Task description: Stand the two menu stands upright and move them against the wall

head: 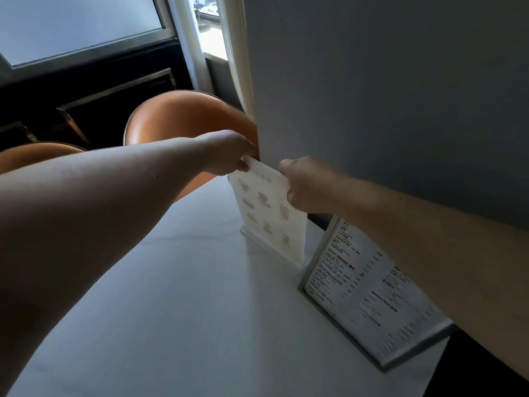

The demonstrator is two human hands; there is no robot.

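Along the right of the view a grey wall (pixel 386 96) rises behind a pale tabletop (pixel 183 296), whose near and left parts are covered by the two bare forearms reaching in. Beyond the tabletop two orange chair backs (pixel 177 118) show, the left one mostly hidden behind the left forearm, with a frosted window (pixel 80 24) above them.

Nearer the camera, the text menu stand (pixel 369 299) stands upright on its long bottom edge close to the wall, its printed face turned toward the tabletop; its lines of black text are too blurred to read, and its upper right part is hidden by the right forearm. Whether its back touches the wall cannot be told.

Farther along, the picture menu stand (pixel 269 216) stands upright on its clear base, long axis vertical, face toward the camera and slightly left, just beside the wall. A sheet with soft brownish pictures sits in the clear holder; the pictures are too blurred to make out.

On its top left corner the left hand (pixel 229 151) has a closed pinching grip. On the top right corner and upper right edge the right hand (pixel 309 184) is closed likewise; the fingers behind the sheet are hidden.
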